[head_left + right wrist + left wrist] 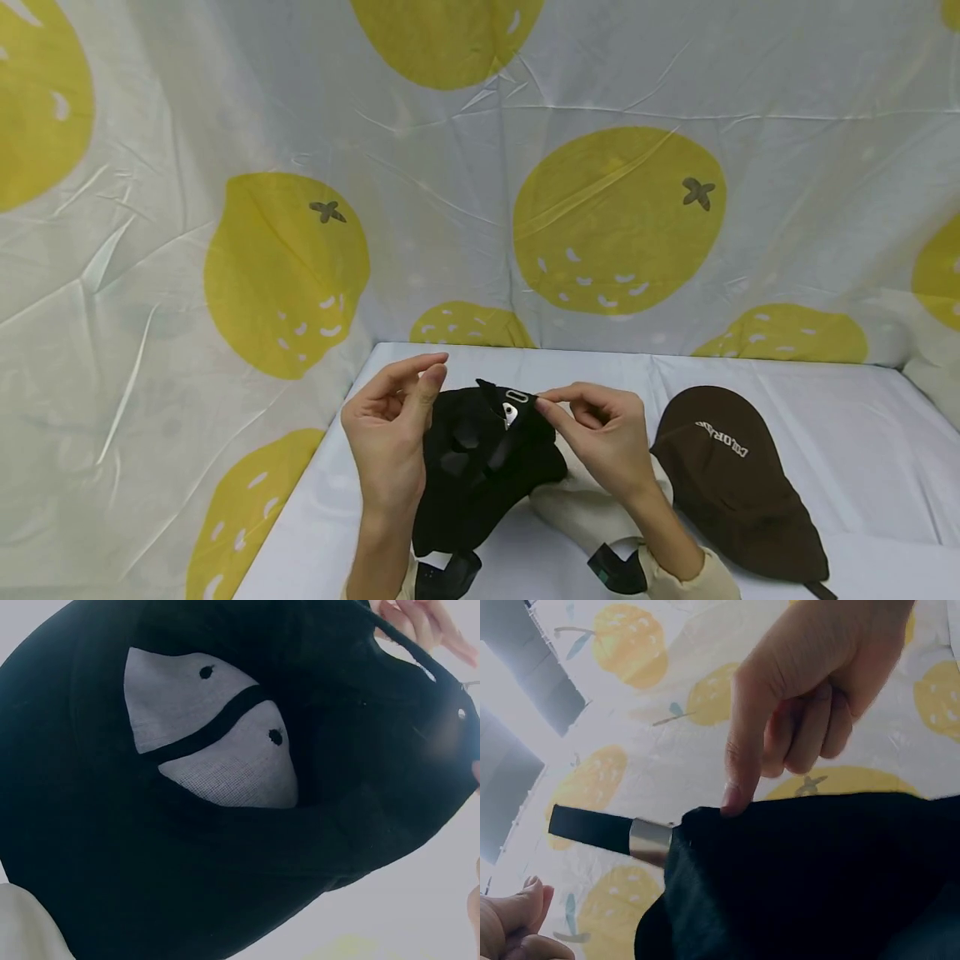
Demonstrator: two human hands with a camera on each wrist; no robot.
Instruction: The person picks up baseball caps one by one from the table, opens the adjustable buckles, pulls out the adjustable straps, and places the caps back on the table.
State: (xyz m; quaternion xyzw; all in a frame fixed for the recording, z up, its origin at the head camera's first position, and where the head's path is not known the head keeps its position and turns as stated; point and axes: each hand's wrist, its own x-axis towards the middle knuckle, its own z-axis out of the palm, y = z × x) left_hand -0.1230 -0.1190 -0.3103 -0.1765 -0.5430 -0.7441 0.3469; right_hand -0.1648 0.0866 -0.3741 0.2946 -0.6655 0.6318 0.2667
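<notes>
Black cap [468, 500] between left hand [392, 429], loosely curled and holding nothing, and right hand [609, 433], pinching it near the buckle [651, 838]. Best to hold firm there and keep strap [591, 829] flat.

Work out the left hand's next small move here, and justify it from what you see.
Probably the left hand should pinch the strap end: it sticks out past the metal buckle with nothing gripping it, the left hand is empty and apart from it, and the right hand is pinching the black cap near the buckle.
</notes>
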